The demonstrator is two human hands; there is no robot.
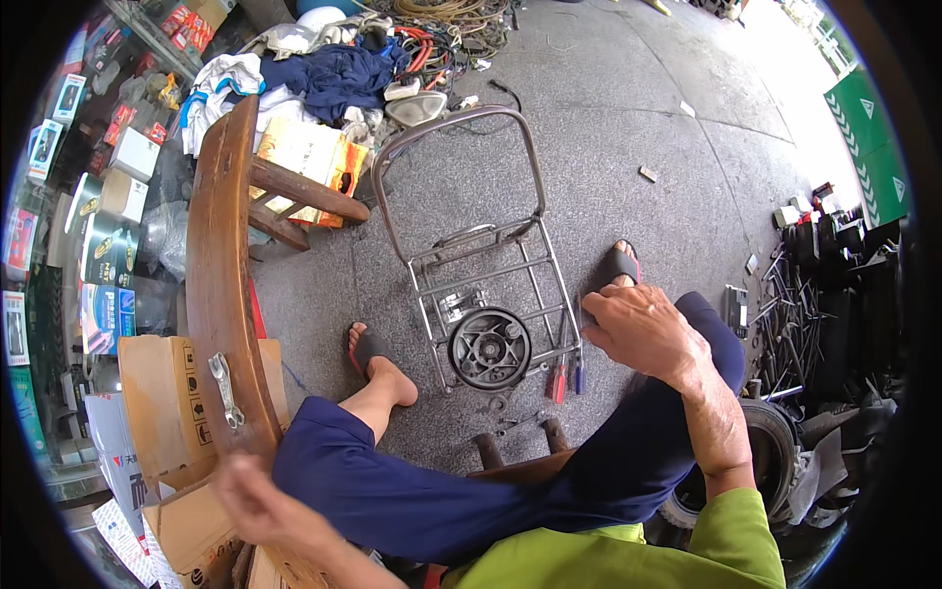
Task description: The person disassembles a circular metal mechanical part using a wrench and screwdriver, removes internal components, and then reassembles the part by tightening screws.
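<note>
A metal tubular frame stands on the floor between my feet, with a round spoked metal part attached to a housing in its lower half. Beside it lie red-handled and blue-handled screwdrivers; small tools and a ring lie below. My right hand hovers right of the frame with curled fingers; their tips and anything in them are hidden. My left hand, blurred, is low at the left beside a wooden bench, on which small wrenches lie.
Boxed goods and cardboard fill the left side. Clothes and coiled hoses lie at the back. A tire, a heap of dark metal parts and a green panel are at the right.
</note>
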